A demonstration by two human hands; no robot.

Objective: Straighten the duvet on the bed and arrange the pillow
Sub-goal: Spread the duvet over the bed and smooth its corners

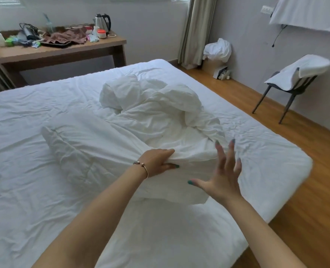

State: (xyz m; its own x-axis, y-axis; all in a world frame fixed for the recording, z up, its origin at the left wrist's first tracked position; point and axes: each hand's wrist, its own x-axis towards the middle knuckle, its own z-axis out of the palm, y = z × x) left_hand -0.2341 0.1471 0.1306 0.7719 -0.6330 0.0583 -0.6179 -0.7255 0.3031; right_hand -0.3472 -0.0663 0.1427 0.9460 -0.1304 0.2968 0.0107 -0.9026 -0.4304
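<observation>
Step in hand: the duvet [150, 117] is not yet straightened; it lies bunched in a heap on the bed [34, 171], so this looks like the start of spreading it out.
Left hand: the left hand [158, 162] grips a gathered fold at the near edge of the duvet, thumb under and fingers [170, 151] curled over the cloth.
Right hand: the right hand [223, 178] hovers just beside that fold, fingers spread wide and straight, holding nothing; whether it touches the cloth I cannot tell.
Duvet position: it sits mid-bed toward the right side, the tallest crumple on the far part, a flatter tongue reaching toward the person.
Long axis: as a judgement, the heap runs from the near edge by the hands away toward the far corner, with a twisted arm of cloth trailing off to the left.
Next move: probably the right hand needs its own hold on the edge, apart from the left, so both can pull and shake the cloth flat.
Pillow: no pillow can be told apart from the white bedding.
Room: a bench [63, 49] with clutter stands beyond the bed.
</observation>
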